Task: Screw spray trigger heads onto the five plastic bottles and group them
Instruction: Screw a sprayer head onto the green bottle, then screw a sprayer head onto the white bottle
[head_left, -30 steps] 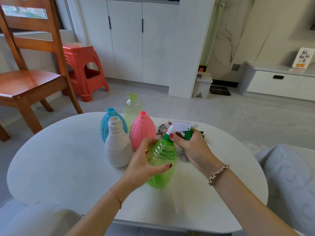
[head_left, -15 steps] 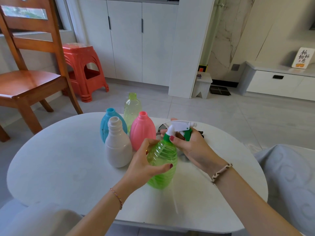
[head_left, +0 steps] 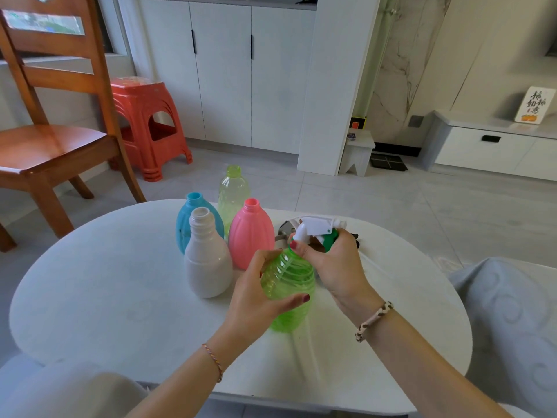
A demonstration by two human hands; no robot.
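Note:
A clear green bottle [head_left: 291,285] stands on the white table [head_left: 105,297], and my left hand [head_left: 256,300] wraps around its body. My right hand [head_left: 334,263] grips a white and green spray trigger head [head_left: 316,229] sitting on the bottle's neck. Just behind stand a white bottle [head_left: 207,260], a blue bottle [head_left: 188,218], a pink bottle [head_left: 250,236] and a pale yellow-green bottle [head_left: 233,191], all with bare necks. More trigger heads [head_left: 283,233] lie behind my right hand, mostly hidden.
A wooden chair [head_left: 51,125] and a red plastic stool [head_left: 147,122] stand on the floor beyond the table's left side. A grey cushioned seat [head_left: 512,321] is at the right edge. White cabinets line the far wall.
My right hand has turned slightly on the trigger head at the green bottle's neck. The left hand keeps its hold and the other bottles have not moved.

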